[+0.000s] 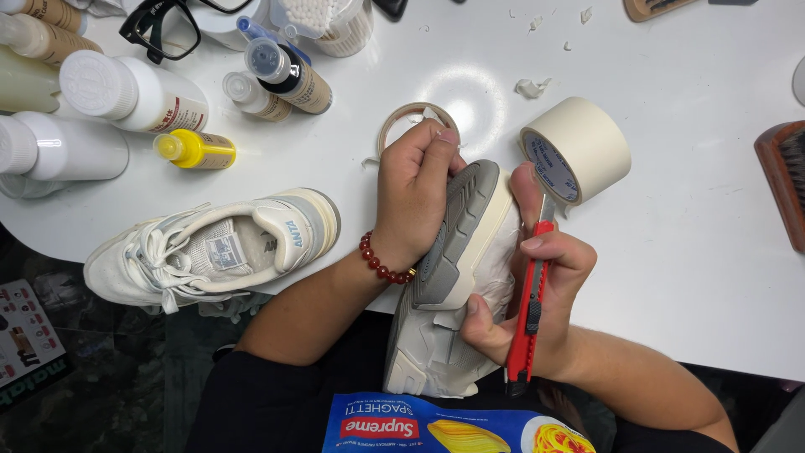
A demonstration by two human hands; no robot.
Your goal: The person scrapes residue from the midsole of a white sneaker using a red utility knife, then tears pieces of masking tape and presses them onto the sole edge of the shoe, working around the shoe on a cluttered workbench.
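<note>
Fingers [419, 159] grip grey-soled shoe [457, 252] between tape roll [579, 147] and, seemingly, spent ring [402, 117].

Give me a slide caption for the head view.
Left hand grips an upturned sneaker; right hand holds a red utility knife.

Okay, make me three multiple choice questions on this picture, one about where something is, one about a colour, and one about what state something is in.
1. Where is the full tape roll?
A. right of the held shoe
B. inside the other shoe
C. on the floor

2. What colour is the utility knife?
A. yellow
B. red
C. blue

3. How is the held shoe turned?
A. sole towards the camera
C. laces towards the camera
B. flat on its sole

Answers: 1 A, it lies on the white table beside the right hand. 2 B, its body is red. 3 A, the grey tread shows under the left hand.
</note>
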